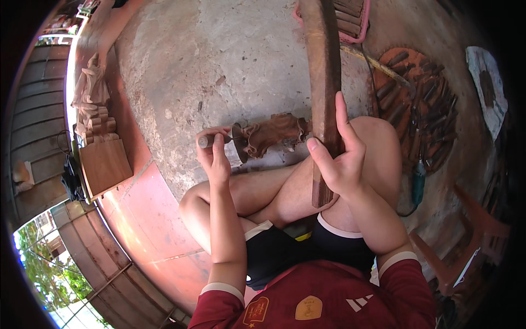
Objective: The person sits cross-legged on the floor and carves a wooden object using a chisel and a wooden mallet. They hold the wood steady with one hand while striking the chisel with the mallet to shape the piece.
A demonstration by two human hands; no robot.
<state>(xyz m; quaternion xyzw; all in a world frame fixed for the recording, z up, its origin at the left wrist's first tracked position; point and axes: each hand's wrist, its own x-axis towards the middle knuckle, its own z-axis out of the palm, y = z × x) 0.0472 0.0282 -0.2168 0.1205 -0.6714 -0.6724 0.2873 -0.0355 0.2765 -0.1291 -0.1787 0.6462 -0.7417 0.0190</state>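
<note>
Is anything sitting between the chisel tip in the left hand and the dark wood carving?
Nothing visible does. The left hand holds a small chisel whose tip meets the end of the carved wood piece directly. The right hand grips the long upright plank off to the side, clear of that spot.

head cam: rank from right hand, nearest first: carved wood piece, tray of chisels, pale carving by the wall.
1. carved wood piece, gripped by right hand at its plank.
2. tray of chisels, on the floor to the right.
3. pale carving, far left by the wall.

Left hand (pixel 215 156) fingers pinched shut; right hand (pixel 337 159) fingers wrapped, index extended.
</note>
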